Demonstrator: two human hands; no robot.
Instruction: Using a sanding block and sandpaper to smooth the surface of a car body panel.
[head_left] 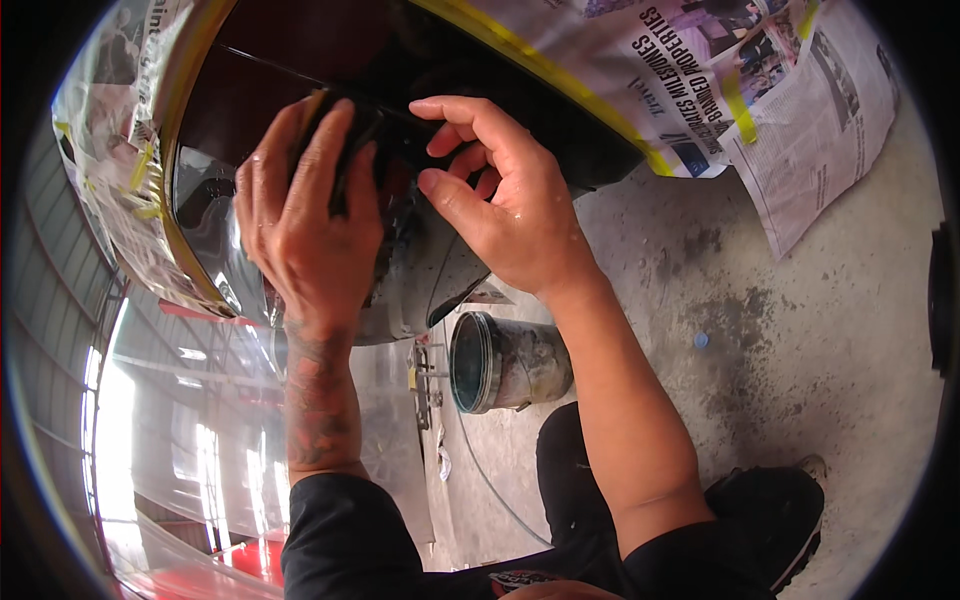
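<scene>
A glossy black car body panel [400, 50] fills the top of the view, with water drops on its lower left part. My left hand [310, 205] rests against it, fingers and thumb bent around a dark pad [362, 130]. Most of that pad is hidden by the fingers, and its exact kind cannot be made out. Just to the right, my right hand [500, 190] hovers close to the panel, wet, with loosely curved fingers and the thumb apart. Nothing shows in it.
Newspaper sheets [800, 130] held by yellow tape [560, 75] border the panel, with more masking paper [110, 100] at left. A dirty bucket [515, 365] stands on the stained concrete floor [850, 330]. A thin hose [490, 480] runs beside it. Clear plastic sheeting [200, 420] hangs at left.
</scene>
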